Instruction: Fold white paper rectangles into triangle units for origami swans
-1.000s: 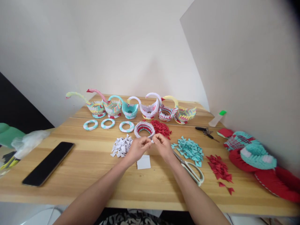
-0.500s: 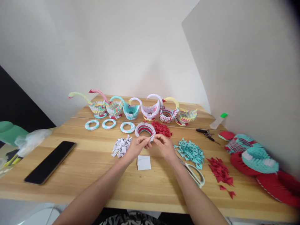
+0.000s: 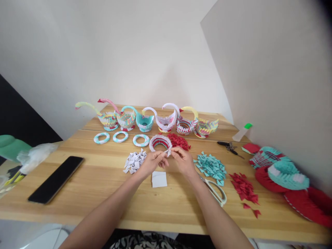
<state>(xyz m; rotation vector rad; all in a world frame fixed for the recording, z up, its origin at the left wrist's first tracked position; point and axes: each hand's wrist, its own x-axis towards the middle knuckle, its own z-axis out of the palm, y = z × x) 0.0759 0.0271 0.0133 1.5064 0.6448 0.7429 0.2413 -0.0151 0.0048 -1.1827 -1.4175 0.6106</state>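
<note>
My left hand (image 3: 153,162) and my right hand (image 3: 183,160) meet over the middle of the wooden table (image 3: 103,193), both pinched on a small white folded paper piece (image 3: 169,152). Just behind them stands a half-built red and white paper bowl (image 3: 160,142). A pile of white folded triangles (image 3: 135,161) lies left of my left hand. A small white paper sheet (image 3: 159,179) lies flat below my hands. Right of my right hand sits a pile of teal triangles (image 3: 210,166).
A row of paper swan baskets (image 3: 155,121) and three teal rings (image 3: 120,137) line the back. Red triangle piles (image 3: 181,141) (image 3: 243,188), white scissors (image 3: 215,192), small black scissors (image 3: 229,147), a glue bottle (image 3: 241,132), a phone (image 3: 55,179) and large red-teal paper models (image 3: 285,180) surround.
My hands have stayed together on the white piece, shifting slightly and working it between the fingertips. Nothing else on the table moved.
</note>
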